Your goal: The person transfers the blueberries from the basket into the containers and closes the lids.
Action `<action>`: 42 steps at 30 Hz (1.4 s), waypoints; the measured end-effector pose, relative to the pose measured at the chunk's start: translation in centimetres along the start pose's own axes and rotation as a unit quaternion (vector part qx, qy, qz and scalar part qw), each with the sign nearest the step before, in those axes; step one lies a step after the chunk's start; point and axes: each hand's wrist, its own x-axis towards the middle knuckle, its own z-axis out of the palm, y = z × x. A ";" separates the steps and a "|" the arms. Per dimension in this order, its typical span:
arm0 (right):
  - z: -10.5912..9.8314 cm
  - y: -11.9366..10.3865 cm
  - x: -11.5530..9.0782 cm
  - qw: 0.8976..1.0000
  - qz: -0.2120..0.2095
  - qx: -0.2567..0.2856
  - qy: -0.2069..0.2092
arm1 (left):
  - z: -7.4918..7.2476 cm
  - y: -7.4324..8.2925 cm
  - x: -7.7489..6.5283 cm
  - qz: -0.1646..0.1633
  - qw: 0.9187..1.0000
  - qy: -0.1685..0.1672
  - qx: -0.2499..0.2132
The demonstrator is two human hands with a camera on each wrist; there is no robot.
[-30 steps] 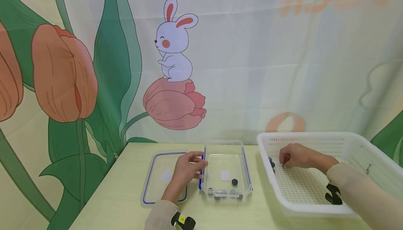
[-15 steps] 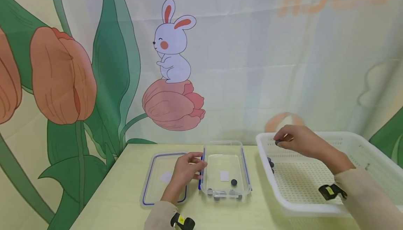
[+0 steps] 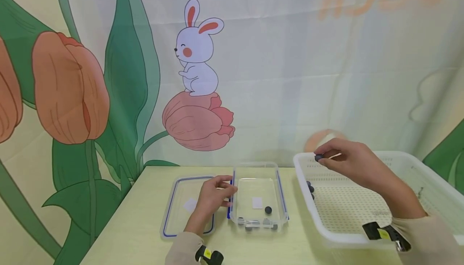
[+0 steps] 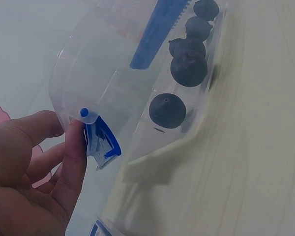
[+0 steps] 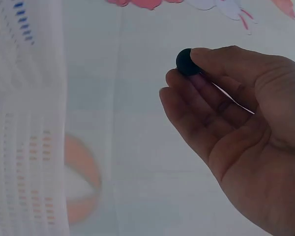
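My right hand [image 3: 351, 162] pinches a blueberry [image 3: 318, 158] between thumb and fingertips, raised above the left rim of the white basket [image 3: 366, 239]. In the right wrist view the same blueberry [image 5: 187, 62] sits at the fingertips, other fingers loosely bent. My left hand [image 3: 212, 198] holds the left wall of a clear plastic box [image 3: 259, 180], by its blue latch [image 4: 102, 140]. Inside the box, several blueberries [image 4: 167, 110] gather near the front, one a little apart. Several more blueberries [image 3: 310, 188] lie along the basket's left side.
A clear lid [image 3: 174, 212] with a blue seal lies flat on the pale table [image 3: 123, 224], left of the box and partly under my left forearm. Behind the table hangs a printed curtain [image 3: 261, 75]. A strip of table separates box from basket.
My right hand has picked a blueberry from the basket floor and lifted it up to rim height, drifting slightly left. The left hand has stayed at the box.
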 end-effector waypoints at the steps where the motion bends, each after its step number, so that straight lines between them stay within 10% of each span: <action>1: 0.1 -0.3 -0.2 1.000 -0.006 0.003 0.005 | 0.0 0.0 0.0 0.000 1.000 0.001 0.001; 21: 4.1 -2.7 -1.2 0.995 -0.065 0.080 0.009 | 0.2 0.0 0.1 0.007 1.000 -0.004 0.002; 42: 6.3 -4.4 -1.2 0.995 -0.085 0.041 -0.043 | 0.0 0.0 0.1 0.003 1.000 -0.006 0.003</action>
